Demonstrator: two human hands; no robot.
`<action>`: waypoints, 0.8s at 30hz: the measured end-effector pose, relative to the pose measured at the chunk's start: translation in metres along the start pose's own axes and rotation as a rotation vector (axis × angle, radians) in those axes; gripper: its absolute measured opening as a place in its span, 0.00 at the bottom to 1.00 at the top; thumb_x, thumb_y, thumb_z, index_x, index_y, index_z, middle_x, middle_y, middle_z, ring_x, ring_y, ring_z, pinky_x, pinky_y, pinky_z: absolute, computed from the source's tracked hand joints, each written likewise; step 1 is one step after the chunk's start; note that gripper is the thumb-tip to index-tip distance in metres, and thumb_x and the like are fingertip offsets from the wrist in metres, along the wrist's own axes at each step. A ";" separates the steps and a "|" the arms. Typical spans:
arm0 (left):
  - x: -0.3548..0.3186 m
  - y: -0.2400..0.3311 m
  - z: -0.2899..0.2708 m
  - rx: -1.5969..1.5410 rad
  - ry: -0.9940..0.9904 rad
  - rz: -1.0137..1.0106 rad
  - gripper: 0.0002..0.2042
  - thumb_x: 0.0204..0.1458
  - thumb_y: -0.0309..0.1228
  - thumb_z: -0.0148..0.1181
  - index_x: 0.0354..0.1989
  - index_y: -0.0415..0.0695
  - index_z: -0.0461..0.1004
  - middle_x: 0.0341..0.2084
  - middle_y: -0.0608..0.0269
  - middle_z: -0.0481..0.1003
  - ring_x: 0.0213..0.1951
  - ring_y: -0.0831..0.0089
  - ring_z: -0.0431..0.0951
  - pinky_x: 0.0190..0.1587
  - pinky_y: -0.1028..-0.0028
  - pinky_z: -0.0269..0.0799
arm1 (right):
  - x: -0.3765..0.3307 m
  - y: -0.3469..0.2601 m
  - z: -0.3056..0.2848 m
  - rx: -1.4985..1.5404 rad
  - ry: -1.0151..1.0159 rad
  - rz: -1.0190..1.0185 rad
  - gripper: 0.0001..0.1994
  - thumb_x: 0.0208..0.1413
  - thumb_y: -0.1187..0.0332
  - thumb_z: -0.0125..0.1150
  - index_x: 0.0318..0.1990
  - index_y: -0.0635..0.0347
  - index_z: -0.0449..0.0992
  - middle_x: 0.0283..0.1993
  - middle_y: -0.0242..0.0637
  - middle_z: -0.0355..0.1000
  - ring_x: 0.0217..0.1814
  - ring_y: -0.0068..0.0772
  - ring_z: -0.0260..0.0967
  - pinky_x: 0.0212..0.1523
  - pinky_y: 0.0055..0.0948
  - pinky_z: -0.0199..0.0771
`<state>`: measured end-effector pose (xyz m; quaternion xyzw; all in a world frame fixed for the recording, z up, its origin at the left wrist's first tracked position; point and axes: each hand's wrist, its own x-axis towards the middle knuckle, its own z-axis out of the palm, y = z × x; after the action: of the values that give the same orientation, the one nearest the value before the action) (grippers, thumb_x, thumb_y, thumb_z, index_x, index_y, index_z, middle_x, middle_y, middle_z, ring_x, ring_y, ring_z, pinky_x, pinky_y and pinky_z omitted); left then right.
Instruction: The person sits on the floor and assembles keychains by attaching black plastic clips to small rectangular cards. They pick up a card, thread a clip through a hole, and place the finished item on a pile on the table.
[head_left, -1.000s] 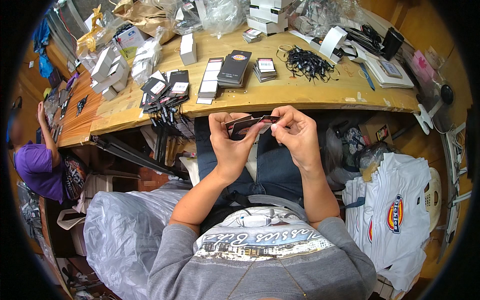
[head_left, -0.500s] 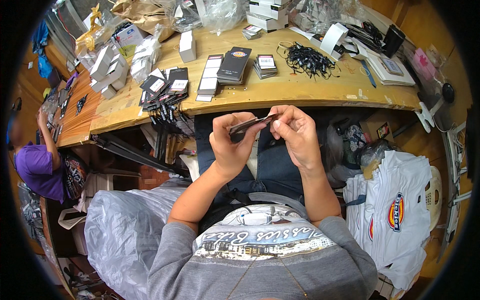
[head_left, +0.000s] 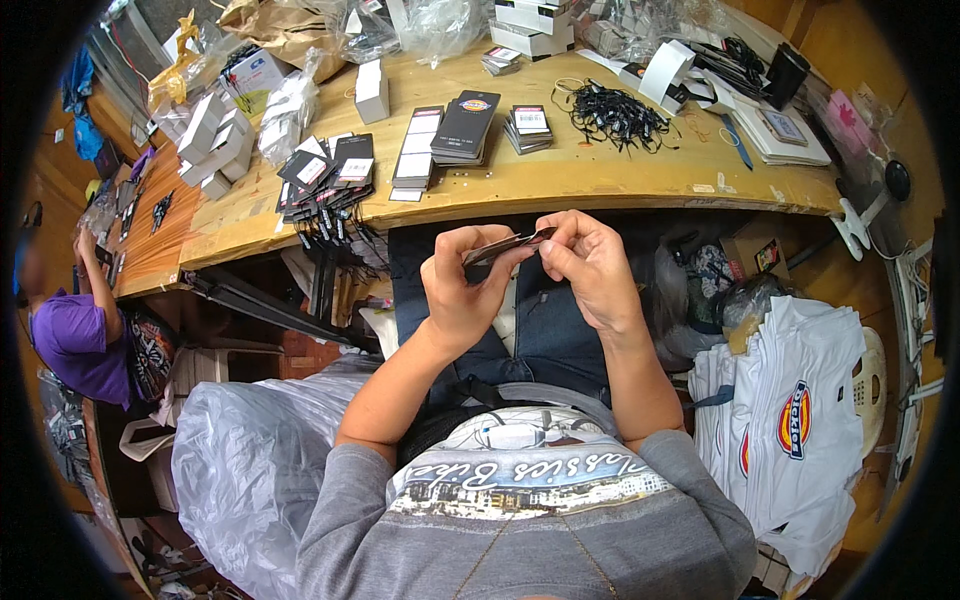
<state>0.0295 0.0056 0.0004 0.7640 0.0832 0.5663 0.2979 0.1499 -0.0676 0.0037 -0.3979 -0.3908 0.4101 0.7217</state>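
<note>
Dark hang tags (head_left: 495, 248) are held over my lap, just in front of the table edge. My left hand (head_left: 462, 290) is closed, gripping them between thumb and fingers. Thumb and fingers of my right hand (head_left: 592, 268) pinch at their right end; whether a string is in that pinch is too small to see. Beyond, on the table, stand a stack of black tags (head_left: 466, 128), a stack of white-faced tags (head_left: 416, 148) and a small stack of labelled tags (head_left: 528, 127). A tangle of black tag strings (head_left: 615, 115) lies right of these.
Strung tags (head_left: 330, 180) overhang the table's front edge at left. White boxes (head_left: 372, 92) and plastic bags (head_left: 440, 30) crowd the back. Folded white shirts (head_left: 790, 430) are piled at my right, a large plastic bag (head_left: 250, 480) at my left. A person in purple (head_left: 80, 340) works at far left.
My right fingers have shifted slightly at the tags' end, and the tags are tilted a little differently. My left hand keeps its grip.
</note>
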 end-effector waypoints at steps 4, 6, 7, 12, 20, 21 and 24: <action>0.000 -0.007 -0.002 -0.019 0.000 0.001 0.20 0.35 0.13 0.57 0.31 0.39 0.52 0.23 0.53 0.70 0.26 0.74 0.72 0.28 0.80 0.69 | -0.002 -0.007 -0.001 -0.025 -0.044 0.079 0.04 0.42 0.78 0.53 0.22 0.64 0.65 0.36 0.37 0.61 0.26 0.14 0.57 0.28 0.13 0.59; 0.003 -0.008 -0.002 -0.001 0.014 0.052 0.18 0.34 0.15 0.59 0.31 0.38 0.55 0.22 0.55 0.71 0.24 0.72 0.74 0.26 0.79 0.69 | 0.001 -0.009 -0.004 -0.044 -0.087 0.097 0.04 0.42 0.78 0.53 0.21 0.64 0.65 0.35 0.38 0.61 0.28 0.15 0.57 0.29 0.14 0.59; 0.003 -0.009 -0.002 0.008 0.022 0.078 0.17 0.34 0.16 0.60 0.31 0.37 0.57 0.21 0.55 0.72 0.23 0.71 0.75 0.24 0.79 0.69 | 0.001 -0.008 -0.005 -0.061 -0.093 0.095 0.04 0.42 0.78 0.53 0.21 0.64 0.65 0.35 0.38 0.61 0.29 0.15 0.57 0.30 0.14 0.59; 0.004 -0.008 -0.006 0.073 -0.053 0.109 0.17 0.32 0.19 0.61 0.30 0.39 0.59 0.21 0.59 0.72 0.23 0.70 0.75 0.24 0.79 0.69 | 0.002 -0.010 -0.009 -0.135 -0.124 0.100 0.04 0.41 0.79 0.53 0.21 0.64 0.64 0.34 0.36 0.62 0.33 0.17 0.58 0.34 0.15 0.60; 0.011 -0.003 -0.014 0.148 -0.237 0.066 0.18 0.36 0.16 0.57 0.32 0.38 0.54 0.23 0.53 0.71 0.27 0.68 0.74 0.28 0.79 0.68 | 0.003 -0.005 -0.005 -0.203 -0.027 0.039 0.04 0.43 0.79 0.52 0.21 0.64 0.64 0.32 0.32 0.63 0.28 0.14 0.59 0.29 0.14 0.63; 0.013 0.000 -0.015 0.148 -0.274 0.009 0.17 0.37 0.16 0.56 0.33 0.37 0.54 0.24 0.53 0.70 0.27 0.68 0.74 0.30 0.78 0.68 | 0.002 -0.004 -0.004 -0.208 -0.015 0.031 0.04 0.43 0.79 0.52 0.22 0.65 0.64 0.31 0.32 0.63 0.27 0.14 0.59 0.28 0.13 0.63; 0.011 0.002 -0.017 -0.040 -0.429 -0.224 0.15 0.41 0.14 0.48 0.37 0.36 0.52 0.29 0.53 0.66 0.34 0.69 0.69 0.39 0.78 0.63 | 0.003 0.002 -0.001 -0.302 0.088 -0.106 0.04 0.42 0.81 0.52 0.21 0.66 0.64 0.30 0.32 0.63 0.24 0.13 0.59 0.25 0.13 0.63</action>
<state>0.0171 0.0153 0.0141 0.8467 0.0912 0.3561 0.3846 0.1516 -0.0643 0.0019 -0.4983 -0.4363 0.2904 0.6907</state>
